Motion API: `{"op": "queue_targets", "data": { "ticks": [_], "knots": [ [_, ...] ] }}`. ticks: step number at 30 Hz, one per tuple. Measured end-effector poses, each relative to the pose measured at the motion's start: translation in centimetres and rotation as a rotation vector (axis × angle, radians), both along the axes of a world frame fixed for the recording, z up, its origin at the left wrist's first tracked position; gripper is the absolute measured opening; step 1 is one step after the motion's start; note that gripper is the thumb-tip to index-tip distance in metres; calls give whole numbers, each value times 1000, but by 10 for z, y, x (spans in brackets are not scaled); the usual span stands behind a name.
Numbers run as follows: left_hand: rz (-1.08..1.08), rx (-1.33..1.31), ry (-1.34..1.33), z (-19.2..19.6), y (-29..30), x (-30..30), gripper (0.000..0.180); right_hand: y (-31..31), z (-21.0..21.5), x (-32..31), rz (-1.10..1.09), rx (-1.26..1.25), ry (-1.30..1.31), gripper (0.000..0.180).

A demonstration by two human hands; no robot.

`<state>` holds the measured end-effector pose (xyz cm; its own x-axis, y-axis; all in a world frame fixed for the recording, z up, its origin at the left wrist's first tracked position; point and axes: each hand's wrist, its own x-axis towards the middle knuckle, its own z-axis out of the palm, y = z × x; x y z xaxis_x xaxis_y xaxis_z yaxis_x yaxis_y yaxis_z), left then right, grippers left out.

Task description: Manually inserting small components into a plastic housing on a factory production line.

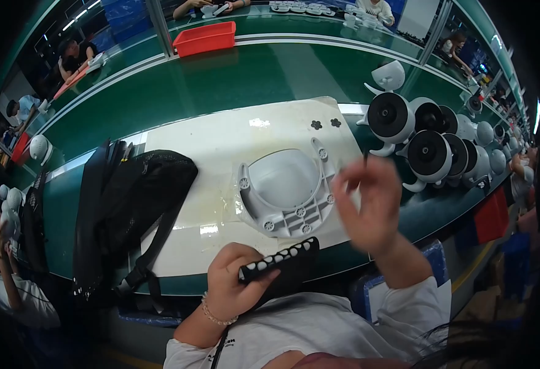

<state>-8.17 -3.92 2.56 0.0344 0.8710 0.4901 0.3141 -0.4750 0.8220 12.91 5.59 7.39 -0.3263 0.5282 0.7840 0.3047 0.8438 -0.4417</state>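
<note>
My left hand (236,286) is closed on a black sheet (280,258) with a row of white round spots along its edge. My right hand (371,203) is raised at the right end of a white plastic part. It is smeared by motion, so I cannot make out whether its fingers hold anything. That white plastic part (285,181) has a smooth rounded shell inside a ribbed frame with several wheel-shaped round bosses. It lies on a pale board (217,135). Two small black flower-shaped pieces (326,124) lie on the board's far right.
Several white round units with black discs (429,150) crowd the right of the green bench. A black bag-like mesh item with straps (137,190) lies at the left. Beyond the bench's far rail stands a red tray (205,40). Other people work nearby.
</note>
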Motion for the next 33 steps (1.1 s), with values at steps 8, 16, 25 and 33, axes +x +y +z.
{"op": "queue_targets", "data": {
  "ticks": [8, 16, 25, 33],
  "knots": [
    [-62, 188, 211, -16, 18, -3, 31, 35, 29, -1, 16, -358, -25, 64],
    [-52, 190, 219, -20, 19, -2, 29, 34, 36, -2, 6, -343, -49, 66],
    [-60, 193, 253, -18, 20, -2, 26, 24, 44, -11, -161, -159, -315, 64],
    [-64, 188, 272, -18, 19, -1, 26, 15, 41, -8, -81, 222, -551, 63]
  ]
}}
